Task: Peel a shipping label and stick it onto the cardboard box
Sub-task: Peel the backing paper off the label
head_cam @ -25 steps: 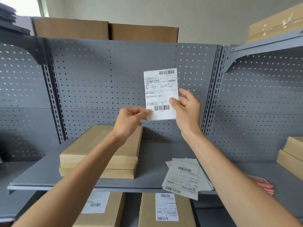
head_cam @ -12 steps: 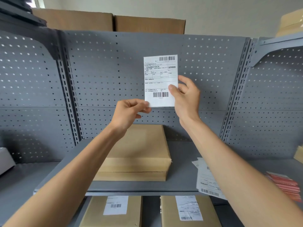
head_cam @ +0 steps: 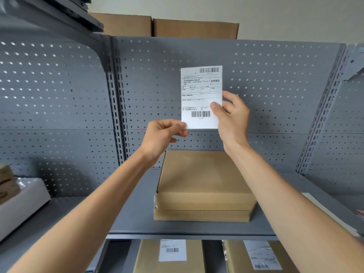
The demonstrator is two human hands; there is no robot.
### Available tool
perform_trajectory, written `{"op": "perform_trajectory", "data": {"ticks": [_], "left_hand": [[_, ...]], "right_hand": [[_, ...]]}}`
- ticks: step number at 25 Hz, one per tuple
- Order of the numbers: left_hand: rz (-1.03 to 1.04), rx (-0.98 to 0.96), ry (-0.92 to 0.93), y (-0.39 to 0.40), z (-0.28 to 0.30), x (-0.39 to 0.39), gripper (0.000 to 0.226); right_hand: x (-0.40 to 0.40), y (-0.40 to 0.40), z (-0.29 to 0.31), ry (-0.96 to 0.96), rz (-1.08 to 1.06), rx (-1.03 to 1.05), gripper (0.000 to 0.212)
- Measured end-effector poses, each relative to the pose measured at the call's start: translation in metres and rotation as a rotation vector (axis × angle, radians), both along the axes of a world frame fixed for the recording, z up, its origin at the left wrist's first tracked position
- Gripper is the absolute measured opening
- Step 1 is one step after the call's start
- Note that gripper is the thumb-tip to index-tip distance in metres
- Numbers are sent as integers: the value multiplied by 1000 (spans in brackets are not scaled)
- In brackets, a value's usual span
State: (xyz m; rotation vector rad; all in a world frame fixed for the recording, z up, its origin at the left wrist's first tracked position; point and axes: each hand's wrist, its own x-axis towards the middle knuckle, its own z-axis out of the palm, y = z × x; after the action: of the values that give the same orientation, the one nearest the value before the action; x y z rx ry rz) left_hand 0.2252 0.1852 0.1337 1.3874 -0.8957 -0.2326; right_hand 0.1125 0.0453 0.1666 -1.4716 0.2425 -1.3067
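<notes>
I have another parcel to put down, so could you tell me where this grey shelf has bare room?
The grey shelf is bare left of the stacked cardboard boxes, up to the white box at the far left. A narrower bare strip runs along its front edge. Right of the stack is tighter: papers lie there under the right forearm.

Grey perforated metal shelving [head_cam: 275, 91] fills the view. Two brown cartons [head_cam: 165, 27] sit on top behind it. On the lower shelf, two labelled boxes [head_cam: 169, 257] lie side by side. A white box [head_cam: 21, 205] rests at left.
</notes>
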Motion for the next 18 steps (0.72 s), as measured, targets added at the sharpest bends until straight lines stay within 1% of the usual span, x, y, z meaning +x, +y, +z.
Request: {"op": "perform_trajectory", "data": {"ticks": [9, 12, 16, 18], "left_hand": [[28, -19, 26, 5, -5, 10, 15], [10, -38, 44, 1, -6, 7, 15], [-34, -81, 42, -2, -11, 0, 22], [-61, -107, 37, -3, -14, -3, 21]], "right_hand": [[10, 7, -4, 31, -9, 12, 34], [8, 2, -5, 35, -9, 15, 34], [4, -6, -6, 27, -6, 55, 37], [3, -10, -6, 33, -2, 69, 37]]}}
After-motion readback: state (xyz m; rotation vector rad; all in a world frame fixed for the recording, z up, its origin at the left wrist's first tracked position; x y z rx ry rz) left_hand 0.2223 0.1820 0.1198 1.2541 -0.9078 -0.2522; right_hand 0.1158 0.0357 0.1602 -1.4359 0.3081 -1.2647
